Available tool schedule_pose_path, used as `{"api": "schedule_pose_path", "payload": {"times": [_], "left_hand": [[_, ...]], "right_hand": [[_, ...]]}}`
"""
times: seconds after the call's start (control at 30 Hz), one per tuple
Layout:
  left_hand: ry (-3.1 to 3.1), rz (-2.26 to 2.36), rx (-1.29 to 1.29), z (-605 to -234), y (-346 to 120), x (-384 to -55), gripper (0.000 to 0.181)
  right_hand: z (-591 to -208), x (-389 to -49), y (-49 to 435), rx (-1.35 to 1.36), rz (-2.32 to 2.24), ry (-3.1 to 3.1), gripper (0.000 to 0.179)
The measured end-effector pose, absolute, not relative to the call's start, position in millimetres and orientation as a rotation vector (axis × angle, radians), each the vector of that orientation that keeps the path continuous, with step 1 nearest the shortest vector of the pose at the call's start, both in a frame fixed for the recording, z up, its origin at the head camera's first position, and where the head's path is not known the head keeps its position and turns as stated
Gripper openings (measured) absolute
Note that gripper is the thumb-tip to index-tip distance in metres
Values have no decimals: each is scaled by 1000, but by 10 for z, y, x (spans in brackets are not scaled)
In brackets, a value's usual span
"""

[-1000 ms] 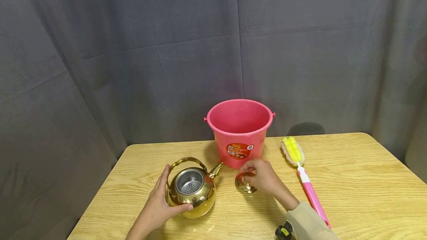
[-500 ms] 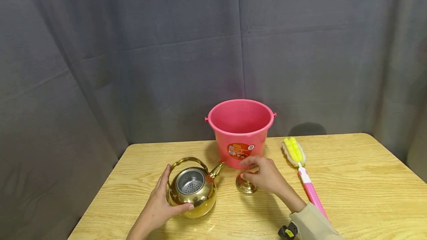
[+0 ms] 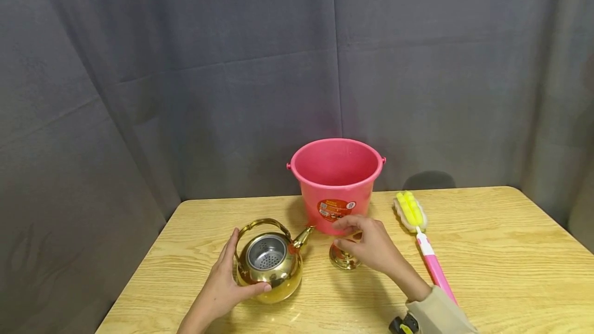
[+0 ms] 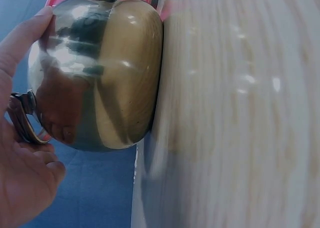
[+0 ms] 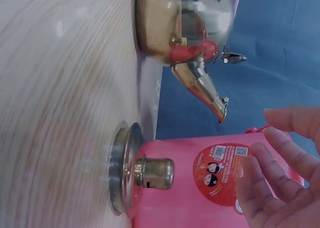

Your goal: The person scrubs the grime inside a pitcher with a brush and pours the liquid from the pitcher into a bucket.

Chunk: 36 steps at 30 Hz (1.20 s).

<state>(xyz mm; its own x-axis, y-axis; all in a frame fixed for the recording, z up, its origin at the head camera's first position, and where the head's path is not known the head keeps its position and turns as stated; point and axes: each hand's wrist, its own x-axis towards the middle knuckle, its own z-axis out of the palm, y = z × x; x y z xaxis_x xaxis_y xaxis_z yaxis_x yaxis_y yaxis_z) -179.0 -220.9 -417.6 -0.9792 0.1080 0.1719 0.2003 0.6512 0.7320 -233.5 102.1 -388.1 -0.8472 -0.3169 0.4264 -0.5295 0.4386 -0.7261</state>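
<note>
A gold teapot [image 3: 271, 267] stands lidless on the table, a perforated steel strainer [image 3: 266, 252] in its mouth. My left hand [image 3: 220, 282] grips it from the left, thumb along the body and fingers by the arched handle [image 4: 22, 120]. To the right, its gold lid [image 5: 127, 170] lies flat on the wood with the knob [image 5: 159, 173] upward. Just above the lid hovers my right hand [image 3: 368, 244], fingers loosely bent and apart from the knob, holding nothing.
Behind the lid stands a pink bucket [image 3: 334, 195] with a red label, close to the teapot's spout [image 3: 302, 236]. A sponge brush [image 3: 410, 210] with a pink handle lies on the right of the wooden table [image 3: 501, 251]. A grey curtain hangs behind.
My right hand has let go of the lid, which now lies flat on the table, and the fingers have risen slightly off it. My left hand stays on the teapot.
</note>
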Motion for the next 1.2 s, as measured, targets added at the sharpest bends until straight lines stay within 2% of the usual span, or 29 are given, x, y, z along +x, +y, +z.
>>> {"api": "schedule_pose_path", "payload": {"times": [0.57, 1.2], "left_hand": [[-2739, -1228, -268, -4187, -2216, -1790, 129], [-2740, -1220, -267, -4192, -2206, -1789, 128]], "right_hand": [[-3762, -2204, 900, 749, 1334, -2391, 28], [-3649, -2099, 737, 912, 1376, -2224, 31]]}}
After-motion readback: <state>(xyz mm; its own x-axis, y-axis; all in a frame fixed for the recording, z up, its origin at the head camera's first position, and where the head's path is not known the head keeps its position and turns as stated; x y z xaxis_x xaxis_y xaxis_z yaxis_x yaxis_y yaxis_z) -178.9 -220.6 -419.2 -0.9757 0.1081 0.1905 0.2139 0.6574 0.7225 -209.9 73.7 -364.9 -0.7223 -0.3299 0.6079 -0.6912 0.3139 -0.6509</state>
